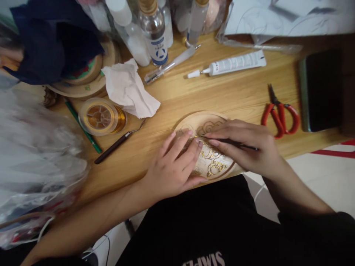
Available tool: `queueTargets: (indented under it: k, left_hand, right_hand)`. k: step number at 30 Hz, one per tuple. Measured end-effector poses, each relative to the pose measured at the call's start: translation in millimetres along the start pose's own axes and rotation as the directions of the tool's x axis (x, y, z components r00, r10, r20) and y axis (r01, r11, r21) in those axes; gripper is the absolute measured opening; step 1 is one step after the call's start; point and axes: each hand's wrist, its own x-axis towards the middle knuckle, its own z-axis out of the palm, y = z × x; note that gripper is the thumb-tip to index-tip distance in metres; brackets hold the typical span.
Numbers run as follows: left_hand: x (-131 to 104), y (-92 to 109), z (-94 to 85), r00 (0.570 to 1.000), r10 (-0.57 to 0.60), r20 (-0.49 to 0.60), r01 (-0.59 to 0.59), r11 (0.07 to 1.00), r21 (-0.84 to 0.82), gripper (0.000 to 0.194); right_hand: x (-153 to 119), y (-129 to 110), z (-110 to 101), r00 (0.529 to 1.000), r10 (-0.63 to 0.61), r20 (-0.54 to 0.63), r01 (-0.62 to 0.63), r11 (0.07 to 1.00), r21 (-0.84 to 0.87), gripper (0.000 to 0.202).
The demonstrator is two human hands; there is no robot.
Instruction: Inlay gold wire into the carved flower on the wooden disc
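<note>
The left hand touches the round plate; shirt lettering seems "SIMPL".

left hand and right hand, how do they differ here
The left hand has its fingers spread over the disc, while the right hand has its fingers bunched.
The right hand grips a slim dark tool; the left hand shows none.
Both are bare and have fingertips over the disc.
</note>
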Motion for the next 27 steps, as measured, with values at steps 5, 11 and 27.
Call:
queueTargets:
  k: [5, 11, 27]
  left_hand:
    - [-0.9, 1.1, 0.4, 1.0, -0.016, 0.004, 0.017, 1.0, -0.007, 0.064]
    - [-0.7, 1.3, 0.3, 1.0, -0.024, 0.011, 0.024, 1.0, -0.01, 0.064]
    - [1.3, 0.4, -0.5, 1.0, -0.007, 0.006, 0.007, 1.0, -0.026, 0.067]
  right_hand:
    - [3.4, 5.5, -6.0, 0.999, -0.035, 0.036, 0.034, 0.999, 0.026, 0.015]
    - [8.5, 9.0, -10.6, 0.995, -0.044, 0.085, 0.039, 0.997, 0.063, 0.015]
    - [8.6, 14.0, -11.6, 0.995, -0.036, 0.089, 0.026, 0.993, 0.111, 0.018]
